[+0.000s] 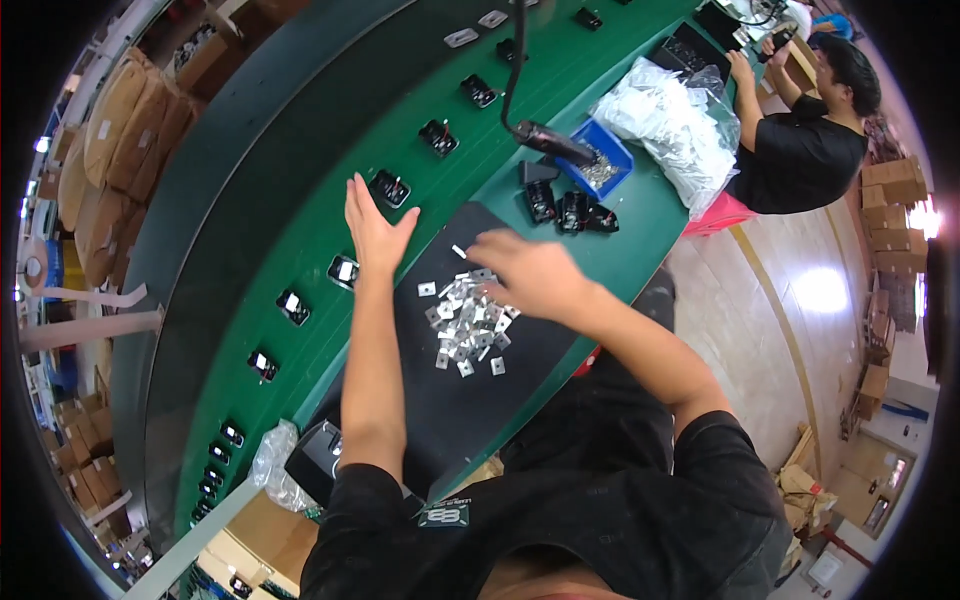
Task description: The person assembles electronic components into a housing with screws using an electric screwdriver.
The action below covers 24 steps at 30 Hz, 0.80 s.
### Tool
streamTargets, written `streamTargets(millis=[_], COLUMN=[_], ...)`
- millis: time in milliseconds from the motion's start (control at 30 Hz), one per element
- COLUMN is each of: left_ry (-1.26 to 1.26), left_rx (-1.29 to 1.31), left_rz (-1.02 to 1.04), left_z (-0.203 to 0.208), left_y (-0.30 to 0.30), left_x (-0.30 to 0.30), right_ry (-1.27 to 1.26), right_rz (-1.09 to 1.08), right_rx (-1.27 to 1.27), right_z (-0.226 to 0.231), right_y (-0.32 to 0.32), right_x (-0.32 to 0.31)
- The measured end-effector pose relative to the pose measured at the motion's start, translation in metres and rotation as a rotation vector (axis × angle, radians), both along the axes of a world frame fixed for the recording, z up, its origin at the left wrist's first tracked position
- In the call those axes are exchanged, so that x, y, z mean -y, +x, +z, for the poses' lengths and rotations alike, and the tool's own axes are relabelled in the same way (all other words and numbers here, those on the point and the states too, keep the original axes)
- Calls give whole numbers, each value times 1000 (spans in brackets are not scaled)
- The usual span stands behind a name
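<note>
My left hand (372, 226) is open, fingers stretched out, hovering just right of a small black part (389, 187) on the green conveyor belt (300, 210). My right hand (530, 272) hangs, slightly blurred, over a pile of small silver metal plates (466, 325) on a black mat (470, 390); its fingers curl downward and I cannot tell whether they hold a plate. More black parts (293, 305) ride the belt in a row.
A hanging power screwdriver (553, 142) sits above a blue bin of screws (603, 165). Three black parts (570, 210) lie beside the bin. Clear plastic bags (672, 125) are heaped near another person in black (800, 130). Cardboard boxes stand at both sides.
</note>
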State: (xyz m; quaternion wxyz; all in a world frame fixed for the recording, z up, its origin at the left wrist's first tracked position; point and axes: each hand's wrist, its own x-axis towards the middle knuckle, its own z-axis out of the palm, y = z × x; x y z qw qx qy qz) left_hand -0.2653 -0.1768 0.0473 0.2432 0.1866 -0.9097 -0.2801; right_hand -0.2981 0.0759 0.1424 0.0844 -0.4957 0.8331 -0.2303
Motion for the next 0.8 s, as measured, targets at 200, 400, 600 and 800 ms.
streamTargets(millis=[200, 400, 600, 800], left_ry=[-35, -81, -195, -268], left_rx=[222, -72, 58, 147], left_rz=[17, 102, -132, -91], left_z=[-32, 24, 22, -4], left_y=[-49, -20, 2, -4], left_x=[25, -57, -191, -227], right_ry=[-336, -144, -694, -1258], right_rz=[-281, -142, -228, -68], right_rx=[-266, 5, 270, 626], right_z=[-18, -45, -15, 13], right_y=[-132, -192, -212, -208], right_x=[-39, -39, -64, -108])
